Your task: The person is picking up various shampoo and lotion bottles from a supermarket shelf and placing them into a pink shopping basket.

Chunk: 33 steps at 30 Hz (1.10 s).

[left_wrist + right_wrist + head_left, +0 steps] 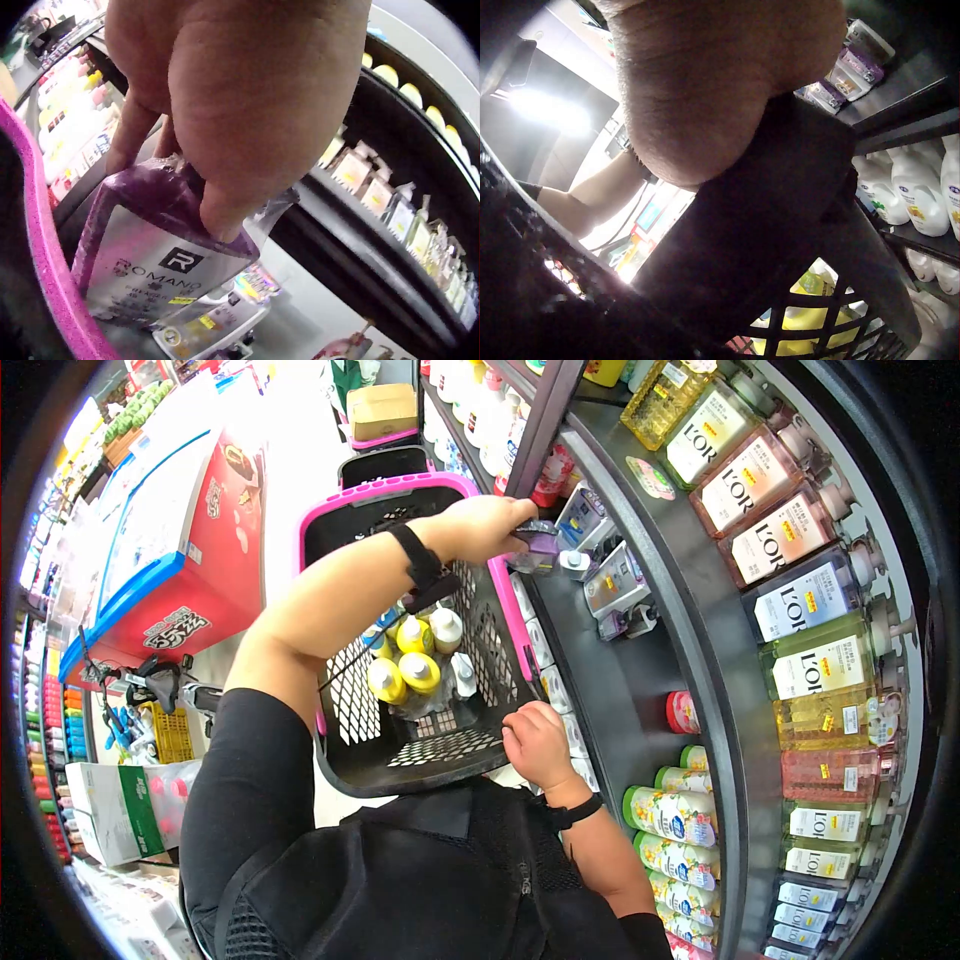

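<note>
My left hand (488, 528) (240, 97) pinches a purple-topped pack (537, 550) (150, 262) by its upper part, thumb on the near side. It hangs above the shelf edge beside the pink basket rim, its label reading ROMANO. More such packs (615, 582) (214, 324) stand on the shelf behind it. My right hand (542, 745) (705, 90) has its fingers curled at the near right edge of the black basket (440, 775); its fingertips are largely hidden. Yellow-bodied bottles (417, 670) (810, 311) and a white one lie in the basket.
Large pump bottles (800, 610) line the shelf along the right. Green-capped containers (672, 815) stand on the lower shelf. A red chest with a blue edge (200, 520) is at the left, with a white and green box (120, 810) nearer. White bottles (911, 191) fill another shelf.
</note>
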Available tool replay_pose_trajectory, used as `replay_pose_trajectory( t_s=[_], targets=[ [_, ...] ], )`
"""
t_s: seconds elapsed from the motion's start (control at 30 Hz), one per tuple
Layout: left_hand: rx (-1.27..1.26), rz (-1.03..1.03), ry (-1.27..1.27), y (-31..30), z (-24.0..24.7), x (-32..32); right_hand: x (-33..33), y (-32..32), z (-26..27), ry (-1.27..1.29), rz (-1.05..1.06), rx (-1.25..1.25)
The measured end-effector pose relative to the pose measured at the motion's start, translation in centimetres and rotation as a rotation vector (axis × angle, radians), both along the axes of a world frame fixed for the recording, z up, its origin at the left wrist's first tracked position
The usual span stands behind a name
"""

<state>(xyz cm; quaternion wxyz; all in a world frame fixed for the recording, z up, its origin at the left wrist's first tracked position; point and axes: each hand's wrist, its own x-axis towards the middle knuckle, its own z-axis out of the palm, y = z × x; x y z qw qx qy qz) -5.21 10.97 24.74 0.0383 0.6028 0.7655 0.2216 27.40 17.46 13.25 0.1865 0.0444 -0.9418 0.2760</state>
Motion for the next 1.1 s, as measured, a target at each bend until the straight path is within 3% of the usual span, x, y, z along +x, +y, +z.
replay_pose_trajectory(
  t_s=[0.13,0.33,0.4,0.53,0.7,1.1],
  targets=[
    [0.134,-0.046,-0.018,-4.3,3.8,0.5,-0.1,0.0,0.4,0.008,0.013,0.009],
    [0.054,0.31,-0.128,-11.5,7.3,2.0,-0.2,0.1,0.4,0.028,0.025,-0.023],
    [0.104,0.323,-0.103,-13.1,4.7,0.2,-0.2,0.1,0.4,0.028,0.027,-0.033],
    [-0.139,0.692,-0.091,-15.2,-1.6,-3.2,-0.3,0.0,0.3,0.03,0.032,-0.024],
    [-0.284,1.09,-0.109,-16.3,-5.8,-5.6,-0.3,-0.1,0.1,0.039,0.009,0.004],
    [-0.297,1.377,-0.275,-17.4,-14.8,-9.2,-0.3,-0.1,0.2,0.044,-0.017,0.031]
  ],
)
